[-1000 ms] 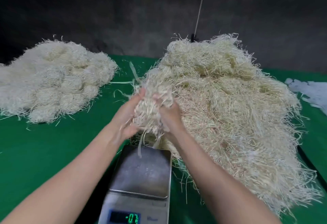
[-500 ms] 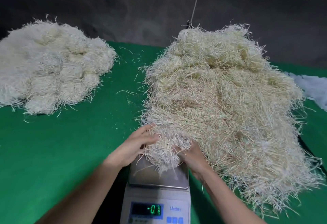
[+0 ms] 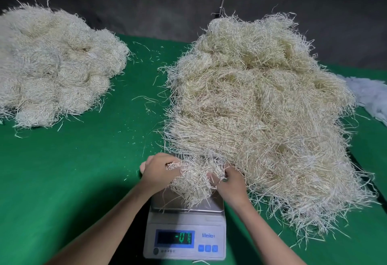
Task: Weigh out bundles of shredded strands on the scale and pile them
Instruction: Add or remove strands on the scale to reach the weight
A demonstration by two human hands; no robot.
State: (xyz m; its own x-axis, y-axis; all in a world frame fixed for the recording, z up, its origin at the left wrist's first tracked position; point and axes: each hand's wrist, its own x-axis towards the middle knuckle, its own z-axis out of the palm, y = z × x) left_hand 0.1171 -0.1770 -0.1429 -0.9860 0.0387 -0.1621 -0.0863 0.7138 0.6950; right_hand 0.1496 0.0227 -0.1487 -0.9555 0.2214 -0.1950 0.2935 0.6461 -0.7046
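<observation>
At 6 o'clock in the view a small scale (image 3: 186, 229) sits on the green surface (image 3: 73, 170), its lit display showing a minus reading in green digits. Over its steel pan (image 3: 162, 201) both hands hold a bundle of shredded strands (image 3: 192, 183). The left hand (image 3: 160, 170) is at the bundle's 9 o'clock side, fingers curled into it with strand ends poking out between them. The right hand (image 3: 229, 183) is at its 3 o'clock side, thumb and fingers closed into the strands. The bundle's loose ends hang down over the pan; whether they rest on it I cannot tell. The bundle's far edge touches the big loose heap (image 3: 261, 107), which spreads from 12 to 4 o'clock of the scale. At 10 o'clock, well apart, lies a pile of rounded bundles (image 3: 54, 66). Stray strands are scattered on the surface between the two. Some white material (image 3: 372, 99) lies at the 3 o'clock edge.
</observation>
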